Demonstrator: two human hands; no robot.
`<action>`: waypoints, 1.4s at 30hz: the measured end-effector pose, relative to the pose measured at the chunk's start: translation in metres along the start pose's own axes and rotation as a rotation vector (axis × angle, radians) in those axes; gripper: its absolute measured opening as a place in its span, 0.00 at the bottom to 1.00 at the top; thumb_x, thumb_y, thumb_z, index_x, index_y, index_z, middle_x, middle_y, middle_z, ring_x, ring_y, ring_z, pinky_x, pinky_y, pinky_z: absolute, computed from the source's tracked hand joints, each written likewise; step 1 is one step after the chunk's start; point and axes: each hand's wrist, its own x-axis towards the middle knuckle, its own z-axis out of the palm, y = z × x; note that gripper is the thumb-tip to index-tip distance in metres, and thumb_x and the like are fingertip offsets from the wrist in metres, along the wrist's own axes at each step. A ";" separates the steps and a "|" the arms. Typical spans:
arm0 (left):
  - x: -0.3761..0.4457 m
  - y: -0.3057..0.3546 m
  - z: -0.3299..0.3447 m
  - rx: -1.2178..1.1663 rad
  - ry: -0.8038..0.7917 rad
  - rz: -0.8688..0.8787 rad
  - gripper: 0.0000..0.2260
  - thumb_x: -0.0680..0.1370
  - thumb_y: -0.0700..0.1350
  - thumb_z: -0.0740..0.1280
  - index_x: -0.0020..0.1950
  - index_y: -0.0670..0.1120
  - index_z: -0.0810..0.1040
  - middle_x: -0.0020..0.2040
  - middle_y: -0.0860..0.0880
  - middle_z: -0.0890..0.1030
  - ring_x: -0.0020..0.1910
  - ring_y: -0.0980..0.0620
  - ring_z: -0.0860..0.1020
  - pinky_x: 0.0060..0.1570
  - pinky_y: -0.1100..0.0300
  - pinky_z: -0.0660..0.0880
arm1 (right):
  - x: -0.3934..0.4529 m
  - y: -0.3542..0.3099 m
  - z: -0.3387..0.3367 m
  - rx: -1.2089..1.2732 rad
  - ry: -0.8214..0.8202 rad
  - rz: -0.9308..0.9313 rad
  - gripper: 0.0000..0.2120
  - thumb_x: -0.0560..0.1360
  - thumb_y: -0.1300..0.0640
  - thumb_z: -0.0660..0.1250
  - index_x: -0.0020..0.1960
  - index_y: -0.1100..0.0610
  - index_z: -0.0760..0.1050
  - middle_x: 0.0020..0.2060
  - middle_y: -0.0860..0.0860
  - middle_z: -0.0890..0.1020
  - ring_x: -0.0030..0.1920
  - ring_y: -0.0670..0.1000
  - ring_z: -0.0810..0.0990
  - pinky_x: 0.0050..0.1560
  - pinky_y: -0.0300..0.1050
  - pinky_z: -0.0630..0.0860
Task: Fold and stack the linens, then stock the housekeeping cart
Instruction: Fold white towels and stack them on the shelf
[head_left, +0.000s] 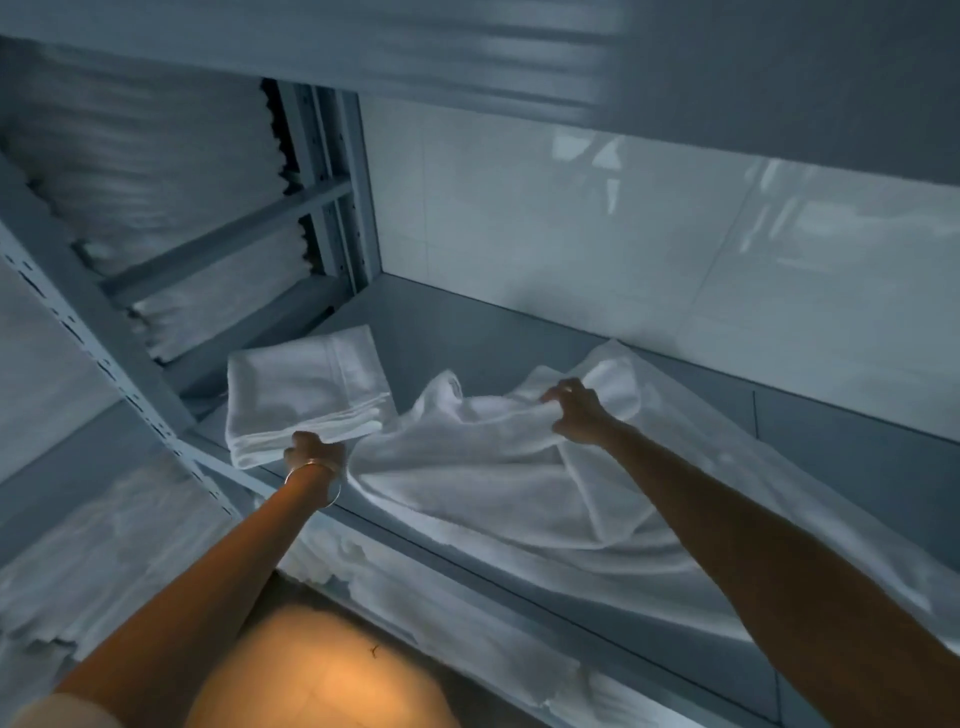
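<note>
Head view – shelf (519, 332): grey metal, carries both towels.
Folded towel (306, 389): lies flat at the shelf's left end.
My left hand (314, 453): fingers curled round the folded towel's near edge.
Loose towel (519, 467): crumpled, spread rightward – just beside the folded one.
My right hand (576, 413): pinching a fold of the loose towel.
Side racks (156, 218): stacked white linens, blurred.

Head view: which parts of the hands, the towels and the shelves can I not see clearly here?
- Left hand: only its back shows, so its grip on the loose towel edge is hidden.
- Folded towel: how many layers it has, too dim to count.
- Side shelf stacks: blurred, single items unclear.
- Linens below the shelf: hidden partly by the shelf edge.
- Loose towel: right part cut off behind the right forearm and frame edge.
</note>
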 end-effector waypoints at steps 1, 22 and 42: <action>-0.002 -0.003 0.004 0.193 -0.026 0.114 0.19 0.76 0.42 0.66 0.65 0.41 0.70 0.65 0.36 0.70 0.63 0.37 0.71 0.64 0.53 0.68 | -0.011 0.017 0.009 -0.045 -0.081 0.021 0.22 0.74 0.64 0.64 0.68 0.56 0.69 0.70 0.58 0.66 0.69 0.58 0.66 0.67 0.44 0.61; -0.140 -0.023 0.153 1.170 -0.834 1.384 0.20 0.81 0.48 0.58 0.73 0.54 0.64 0.77 0.49 0.55 0.76 0.45 0.50 0.74 0.52 0.53 | -0.211 0.233 0.084 -0.226 -0.381 0.648 0.27 0.75 0.63 0.58 0.71 0.44 0.63 0.71 0.50 0.63 0.67 0.57 0.69 0.62 0.60 0.71; -0.057 0.075 0.208 1.276 -0.347 1.196 0.27 0.83 0.52 0.52 0.78 0.51 0.43 0.78 0.46 0.42 0.77 0.47 0.46 0.73 0.49 0.50 | -0.067 0.096 0.058 -0.377 -0.179 0.135 0.24 0.79 0.61 0.58 0.74 0.51 0.60 0.74 0.48 0.59 0.70 0.56 0.64 0.67 0.53 0.66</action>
